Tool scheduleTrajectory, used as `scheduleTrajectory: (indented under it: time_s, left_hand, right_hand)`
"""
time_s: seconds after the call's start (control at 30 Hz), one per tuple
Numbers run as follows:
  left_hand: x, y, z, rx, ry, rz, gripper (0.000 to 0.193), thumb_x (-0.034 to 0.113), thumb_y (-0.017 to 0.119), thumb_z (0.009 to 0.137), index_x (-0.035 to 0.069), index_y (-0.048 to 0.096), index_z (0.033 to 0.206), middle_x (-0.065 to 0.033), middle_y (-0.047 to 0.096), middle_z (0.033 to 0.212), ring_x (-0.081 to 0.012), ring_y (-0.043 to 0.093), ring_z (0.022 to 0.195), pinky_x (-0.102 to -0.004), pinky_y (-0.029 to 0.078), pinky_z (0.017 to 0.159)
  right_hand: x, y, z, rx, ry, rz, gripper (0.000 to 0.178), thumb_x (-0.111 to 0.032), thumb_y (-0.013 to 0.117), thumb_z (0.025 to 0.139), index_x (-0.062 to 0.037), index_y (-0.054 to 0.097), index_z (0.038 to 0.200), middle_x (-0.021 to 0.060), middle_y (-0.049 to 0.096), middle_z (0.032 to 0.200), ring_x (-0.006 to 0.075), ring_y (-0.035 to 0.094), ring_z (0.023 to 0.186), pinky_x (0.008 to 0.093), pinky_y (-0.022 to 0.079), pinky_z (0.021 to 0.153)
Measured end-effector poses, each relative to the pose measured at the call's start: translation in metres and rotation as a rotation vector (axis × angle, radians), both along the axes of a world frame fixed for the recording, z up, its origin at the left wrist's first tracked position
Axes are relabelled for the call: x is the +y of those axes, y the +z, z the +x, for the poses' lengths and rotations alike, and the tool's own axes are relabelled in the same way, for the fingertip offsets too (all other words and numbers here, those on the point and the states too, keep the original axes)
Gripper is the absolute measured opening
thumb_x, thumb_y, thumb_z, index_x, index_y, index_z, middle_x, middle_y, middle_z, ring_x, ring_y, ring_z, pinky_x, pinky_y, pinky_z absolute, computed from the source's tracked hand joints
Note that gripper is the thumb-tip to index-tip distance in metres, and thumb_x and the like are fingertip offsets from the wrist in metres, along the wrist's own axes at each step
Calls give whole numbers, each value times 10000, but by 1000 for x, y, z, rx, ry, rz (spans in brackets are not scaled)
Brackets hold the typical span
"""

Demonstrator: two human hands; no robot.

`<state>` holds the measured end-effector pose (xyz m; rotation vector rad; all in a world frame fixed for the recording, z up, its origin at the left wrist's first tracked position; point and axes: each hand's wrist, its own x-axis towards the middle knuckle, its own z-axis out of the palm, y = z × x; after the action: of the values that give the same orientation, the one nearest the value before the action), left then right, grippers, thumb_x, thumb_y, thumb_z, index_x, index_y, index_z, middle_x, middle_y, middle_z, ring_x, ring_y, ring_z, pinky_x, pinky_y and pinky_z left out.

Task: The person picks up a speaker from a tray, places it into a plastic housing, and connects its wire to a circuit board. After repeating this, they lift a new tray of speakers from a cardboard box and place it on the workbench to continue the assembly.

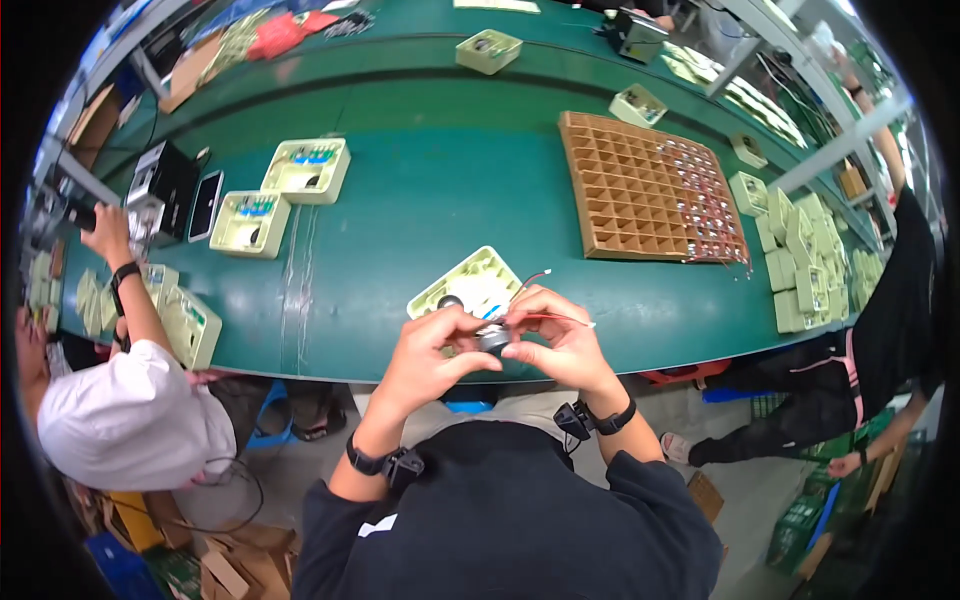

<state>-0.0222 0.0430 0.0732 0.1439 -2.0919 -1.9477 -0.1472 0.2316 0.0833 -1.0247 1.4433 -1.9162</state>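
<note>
Both my hands meet near the table's front edge, around a small round dark part with a silvery top [493, 339]; its exact kind does not show. My left hand [425, 355] pinches it from the left with thumb and fingers. From the other side, my right hand [562, 348] grips it between thumb and fingertips. A thin red wire [555, 318] with a pale end runs over my right fingers. Just beyond the hands lies a pale green plastic housing [480, 272], with a round black part [450, 301] inside it. My fingers hide the housing's near side.
A divided cardboard box [625, 205] with small wired parts in its right cells lies right of centre. Two pale green housings [305, 170] stand left, beside a phone [205, 205]. More housings [800, 260] are stacked at right. Co-workers stand on both sides; one wears a white cap [120, 420].
</note>
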Motion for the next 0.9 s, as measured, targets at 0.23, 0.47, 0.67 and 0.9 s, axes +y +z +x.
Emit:
scheduleTrajectory:
  time_s: [0.23,0.47,0.67,0.9]
  left_hand:
    - [1,-6,8,71,-29,-46,356,83,940,739,-11,652,927,-17,653,840,-70,595,701,-235,488,619]
    - [-6,0,4,92,330,-774,674,345,920,738,38,627,1263,-139,596,1291,-304,568,1192,-448,439,1008]
    - [-19,-37,2,-34,102,-707,911,459,907,715,69,522,1443,-161,484,1461,-391,421,1358,-509,301,1143]
    - [-31,-38,-6,45,-59,-596,1077,437,937,677,68,414,1543,-171,504,1464,-373,456,1350,-485,315,1155]
  right_hand:
    - [-7,-1,18,315,-165,111,292,65,869,768,37,707,1010,121,679,1042,198,688,946,340,621,812]
    - [-22,16,-2,521,-172,234,268,52,881,747,33,708,950,99,698,942,183,700,843,299,606,748]
    - [-33,17,-36,811,-116,355,234,30,855,755,-4,706,933,86,685,900,201,685,752,324,549,634]
    - [-42,-8,-44,935,-55,461,181,23,810,759,-26,704,897,95,653,839,245,658,684,362,514,583]
